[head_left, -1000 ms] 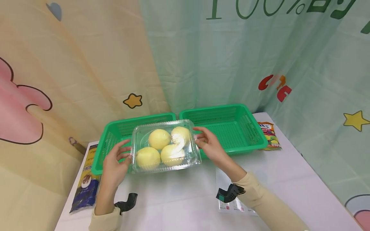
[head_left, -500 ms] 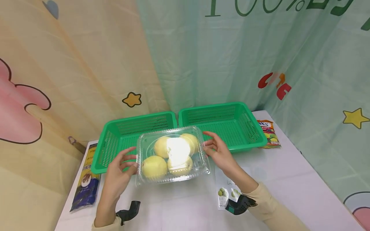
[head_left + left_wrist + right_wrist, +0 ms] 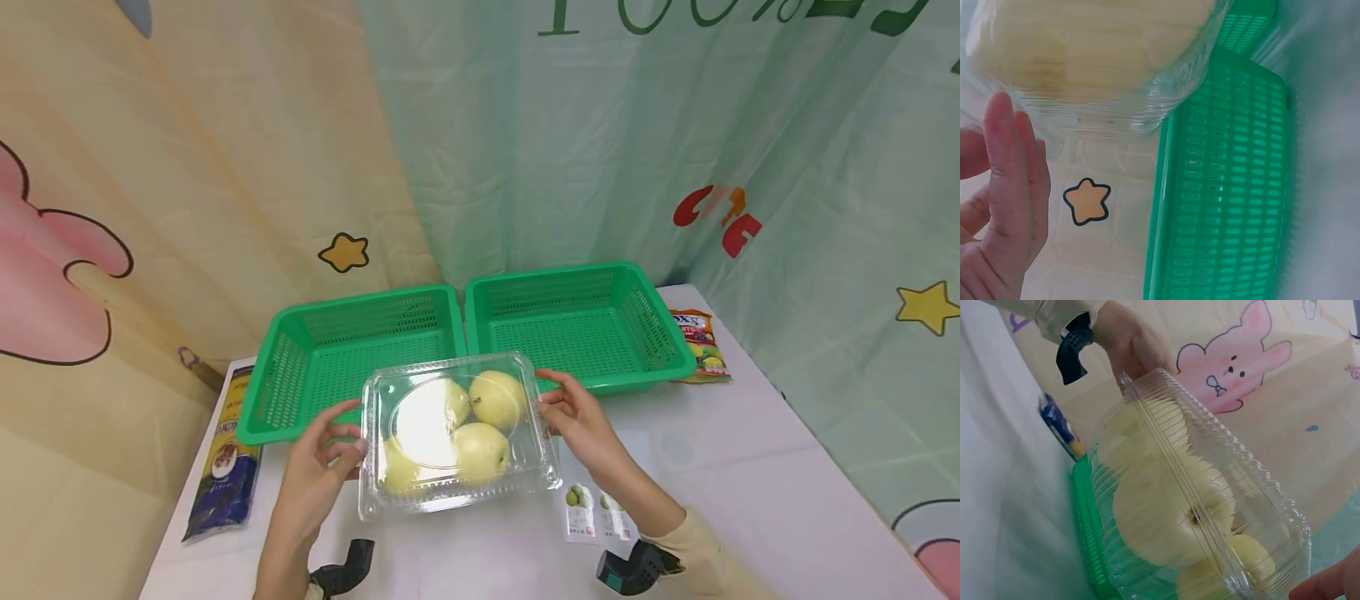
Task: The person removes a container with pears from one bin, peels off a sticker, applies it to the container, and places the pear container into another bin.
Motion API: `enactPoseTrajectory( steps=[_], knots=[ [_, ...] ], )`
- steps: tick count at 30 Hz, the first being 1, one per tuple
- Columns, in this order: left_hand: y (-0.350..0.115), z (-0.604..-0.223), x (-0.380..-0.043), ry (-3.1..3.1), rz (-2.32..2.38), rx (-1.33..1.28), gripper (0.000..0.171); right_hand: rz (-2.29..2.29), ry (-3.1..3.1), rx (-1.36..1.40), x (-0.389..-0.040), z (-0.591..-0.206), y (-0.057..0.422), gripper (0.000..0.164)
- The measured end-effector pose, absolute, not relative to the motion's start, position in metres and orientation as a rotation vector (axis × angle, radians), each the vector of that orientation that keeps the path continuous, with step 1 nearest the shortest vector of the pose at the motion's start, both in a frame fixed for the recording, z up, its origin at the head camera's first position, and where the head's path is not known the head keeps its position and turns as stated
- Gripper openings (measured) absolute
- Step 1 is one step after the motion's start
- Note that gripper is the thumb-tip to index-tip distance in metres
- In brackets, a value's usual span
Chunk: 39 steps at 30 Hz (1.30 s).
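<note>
1. The left hand [image 3: 318, 462] pinches the near-left edge of the clear container [image 3: 528, 454].
2. The container, holding yellow fruits [image 3: 482, 452], is above the tabletop [image 3: 450, 558], probably gripped at both ends to share the weight.
3. The right hand [image 3: 581, 421] pinches the opposite edge.
4. Around them: a blue-and-yellow bag [image 3: 223, 458]; the left basket [image 3: 352, 367], its near rim partly masked by the container; the right basket [image 3: 558, 337]; a printed sheet [image 3: 581, 517], partly hidden by the right forearm; a snack packet [image 3: 701, 346].

bright, even light in the head view, white glare on the clear rectangular plastic box [image 3: 461, 433], dimmer, hazier wrist views, round pale-yellow fruit [image 3: 1091, 47] blurred in the left
</note>
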<state>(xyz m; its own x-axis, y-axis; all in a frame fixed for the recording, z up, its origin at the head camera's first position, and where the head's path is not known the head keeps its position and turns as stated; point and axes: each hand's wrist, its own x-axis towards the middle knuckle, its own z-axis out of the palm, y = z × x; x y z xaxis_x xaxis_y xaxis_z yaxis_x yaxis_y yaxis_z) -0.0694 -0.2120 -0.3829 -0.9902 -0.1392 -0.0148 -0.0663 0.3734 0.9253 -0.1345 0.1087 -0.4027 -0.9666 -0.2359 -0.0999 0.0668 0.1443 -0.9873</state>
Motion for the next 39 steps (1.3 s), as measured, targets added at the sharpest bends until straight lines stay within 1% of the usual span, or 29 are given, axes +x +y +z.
enactPoseTrajectory(
  steps=[11, 16, 24, 39],
  knots=[
    [-0.207, -0.393, -0.057, -2.563, -1.792, 0.298, 0.053, -1.914, 2.158, -0.151, -0.114, -0.408, 0.113, 0.043],
    [-0.204, -0.405, -0.052, -2.575, -1.835, 0.366, 0.054, -1.885, 2.141, -0.101, -0.107, -0.419, 0.116, 0.042],
    [-0.202, -0.419, -0.048, -2.576, -1.874, 0.412, 0.053, -1.836, 2.133, -0.057, -0.103, -0.437, 0.119, 0.039],
    [-0.200, -0.433, -0.045, -2.554, -1.928, 0.474, 0.052, -1.794, 2.102, -0.101, -0.098, -0.445, 0.120, 0.039]
  ],
)
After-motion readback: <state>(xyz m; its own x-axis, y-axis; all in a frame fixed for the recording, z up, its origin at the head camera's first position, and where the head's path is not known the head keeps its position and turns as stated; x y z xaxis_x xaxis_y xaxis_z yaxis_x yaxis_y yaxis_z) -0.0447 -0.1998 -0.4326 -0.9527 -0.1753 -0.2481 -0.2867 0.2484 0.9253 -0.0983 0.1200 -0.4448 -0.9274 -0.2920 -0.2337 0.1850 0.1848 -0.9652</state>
